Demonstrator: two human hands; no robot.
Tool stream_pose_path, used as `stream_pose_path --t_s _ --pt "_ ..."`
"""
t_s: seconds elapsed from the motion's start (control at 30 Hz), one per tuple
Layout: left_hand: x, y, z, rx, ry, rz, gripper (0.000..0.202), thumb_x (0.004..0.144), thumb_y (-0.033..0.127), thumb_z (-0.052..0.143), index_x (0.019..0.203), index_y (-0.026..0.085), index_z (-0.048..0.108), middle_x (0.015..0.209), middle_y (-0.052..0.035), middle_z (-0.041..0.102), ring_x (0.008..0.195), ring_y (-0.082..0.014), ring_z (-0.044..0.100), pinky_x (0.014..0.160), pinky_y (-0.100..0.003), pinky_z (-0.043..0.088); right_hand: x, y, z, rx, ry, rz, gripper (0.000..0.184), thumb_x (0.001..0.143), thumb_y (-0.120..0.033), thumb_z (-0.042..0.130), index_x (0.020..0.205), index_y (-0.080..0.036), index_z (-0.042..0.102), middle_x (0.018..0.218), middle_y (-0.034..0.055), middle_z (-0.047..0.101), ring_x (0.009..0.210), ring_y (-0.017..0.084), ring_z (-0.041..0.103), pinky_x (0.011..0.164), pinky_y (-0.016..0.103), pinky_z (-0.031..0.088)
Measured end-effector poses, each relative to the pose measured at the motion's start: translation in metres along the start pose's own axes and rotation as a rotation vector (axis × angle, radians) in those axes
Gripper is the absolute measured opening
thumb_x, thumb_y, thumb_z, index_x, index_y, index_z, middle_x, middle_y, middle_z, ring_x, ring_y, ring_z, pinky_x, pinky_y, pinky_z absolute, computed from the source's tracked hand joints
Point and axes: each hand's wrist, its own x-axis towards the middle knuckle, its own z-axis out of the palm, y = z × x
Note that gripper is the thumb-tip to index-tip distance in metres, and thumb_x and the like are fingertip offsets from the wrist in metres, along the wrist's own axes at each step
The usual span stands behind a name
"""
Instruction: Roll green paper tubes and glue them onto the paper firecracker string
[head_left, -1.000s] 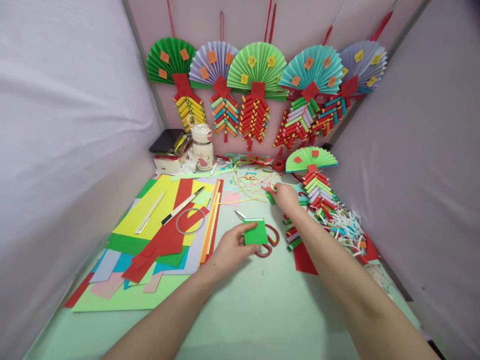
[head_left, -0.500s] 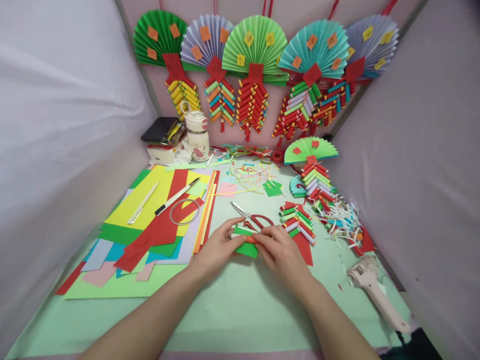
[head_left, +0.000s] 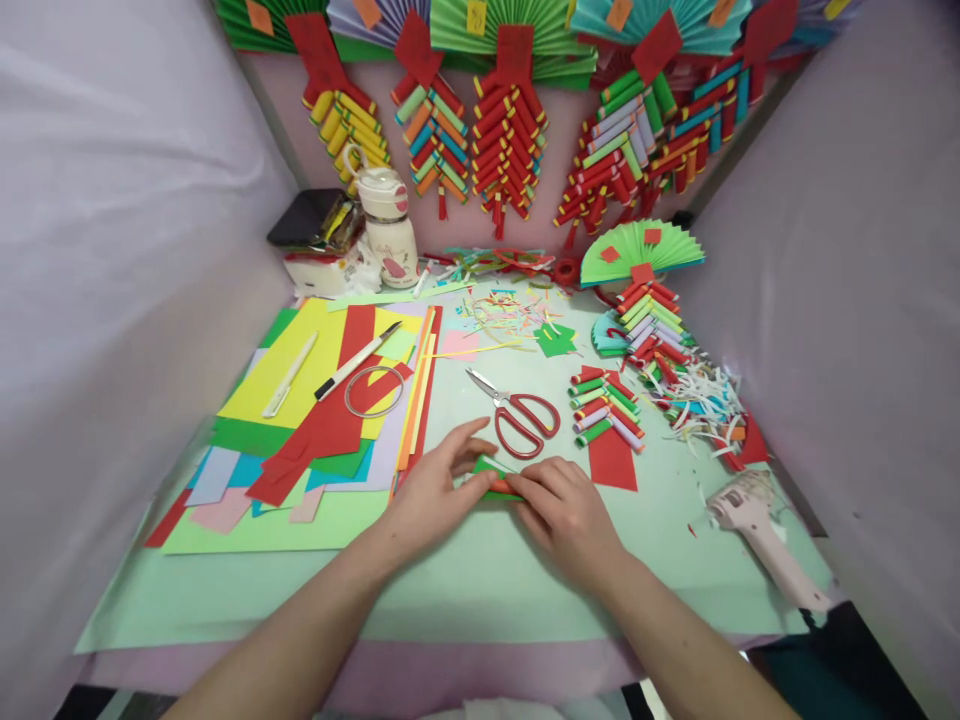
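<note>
From the head camera, you are working low and centre on the pale green counter (head_left: 487, 590), both forearms reaching in from the bottom edge. Your left hand (head_left: 439, 492) is lying fairly flat, fingers (head_left: 472, 432) stretched long, with thumb and forefinger closing on the left end of the green paper piece (head_left: 486, 467). Your right hand (head_left: 568, 515) is meeting it from the other side, fingers curled tight, tips pinching the same piece where a thin orange strip (head_left: 501, 487) is showing along its near edge. So the piece is sitting right between your two hands, down on the counter, mostly covered by them.

Just beyond your fingertips the red-handled scissors (head_left: 523, 417) are lying, blades pointing away to the left. To their right a bundle of little paper rolls (head_left: 606, 408) is resting against a red paper square (head_left: 613, 460). On your left a spread of coloured sheets (head_left: 300, 470) is carrying a craft knife (head_left: 355, 361) and a clear tape ring (head_left: 373, 391). Far right, near the counter's edge, a pale glue gun (head_left: 761, 535) is lying well apart from your hands. At the back a folded green fan (head_left: 641, 252) is standing near the wall.
</note>
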Motion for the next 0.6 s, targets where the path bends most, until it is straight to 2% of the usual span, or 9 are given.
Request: stream_pose_path --t_s 0.1,0.2,0.27,0.37,0.5,0.6 --pt "-0.003 0.004 -0.013 0.292 0.034 0.189 0.055 0.079 0.033 0.065 0.130 0.026 0.045 0.123 -0.0076 0.057 0.116 -0.0222 0.052 0.100 -0.039 0.041 -0.001 0.000 0.001 0.002 -0.032 0.022 0.020 0.090 -0.020 0.052 0.106 -0.017 0.063 0.090 0.0074 0.064 0.083 0.020 0.052 0.069 0.034 0.041" --pt "-0.005 0.006 -0.021 0.581 -0.121 0.363 0.040 0.074 0.034 0.072 0.110 0.025 0.058 0.115 -0.0052 0.060 0.111 -0.0224 0.052 0.097 -0.038 0.040 -0.003 0.001 0.001 0.018 -0.059 0.049 0.020 0.090 -0.019 0.052 0.107 -0.018 0.063 0.093 0.0076 0.063 0.086 0.020 0.052 0.071 0.035 0.042" --pt "-0.005 0.004 -0.020 0.698 -0.207 0.390 0.030 0.077 0.029 0.070 0.104 0.024 0.060 0.105 -0.0035 0.062 0.103 -0.0209 0.054 0.091 -0.037 0.042 -0.004 0.002 0.000 0.029 -0.072 0.071 0.022 0.089 -0.018 0.053 0.108 -0.020 0.063 0.096 0.0075 0.062 0.088 0.020 0.052 0.073 0.036 0.042" --pt "-0.005 -0.002 -0.012 0.797 -0.260 0.412 0.024 0.084 0.024 0.061 0.108 0.023 0.060 0.099 -0.0029 0.063 0.098 -0.0193 0.055 0.086 -0.035 0.043 -0.008 0.003 -0.002 0.042 -0.080 0.095 0.025 0.087 -0.019 0.055 0.111 -0.021 0.062 0.099 0.0075 0.062 0.092 0.021 0.052 0.077 0.037 0.044" --pt "-0.004 -0.006 -0.007 0.846 -0.284 0.446 0.025 0.089 0.028 0.054 0.112 0.023 0.061 0.097 -0.0041 0.062 0.095 -0.0194 0.055 0.084 -0.034 0.043 -0.015 0.001 -0.005 0.044 -0.029 0.100 0.036 0.084 -0.027 0.061 0.119 -0.020 0.057 0.108 0.0096 0.060 0.099 0.023 0.052 0.083 0.039 0.044" --pt "-0.004 -0.007 -0.007 0.870 -0.282 0.458 0.026 0.090 0.031 0.052 0.113 0.023 0.062 0.097 -0.0053 0.062 0.093 -0.0199 0.055 0.081 -0.034 0.044 -0.018 -0.001 -0.006 0.031 -0.001 0.084 0.032 0.084 -0.027 0.061 0.115 -0.020 0.059 0.107 0.0089 0.062 0.100 0.022 0.053 0.084 0.039 0.044"
